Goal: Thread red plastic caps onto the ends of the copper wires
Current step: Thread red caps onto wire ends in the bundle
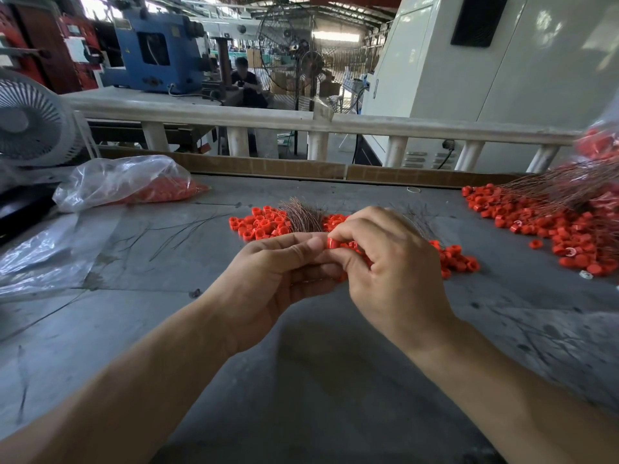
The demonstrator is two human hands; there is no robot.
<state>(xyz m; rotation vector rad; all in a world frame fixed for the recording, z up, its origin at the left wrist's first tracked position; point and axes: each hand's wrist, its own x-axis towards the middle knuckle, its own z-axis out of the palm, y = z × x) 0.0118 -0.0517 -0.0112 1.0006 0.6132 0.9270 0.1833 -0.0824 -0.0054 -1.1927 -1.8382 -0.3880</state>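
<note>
Item in work: your right hand (398,279) pinches one red cap (332,243) in its grip, and your left hand (268,279) closes its thumb and fingers on something thin at that cap, hidden by the fingers. Stock relative to that cap on the grey tabletop (318,380): loose caps (259,224) and copper wires (303,217) just behind it; capped wires (569,209) far right; bagged caps (124,182) far left

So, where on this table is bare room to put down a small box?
The grey table is bare in front, between the forearms. Another patch lies between the plastic bag and the middle cap pile, though stray wires cross it. Crowded: right side, with the capped wires.
</note>
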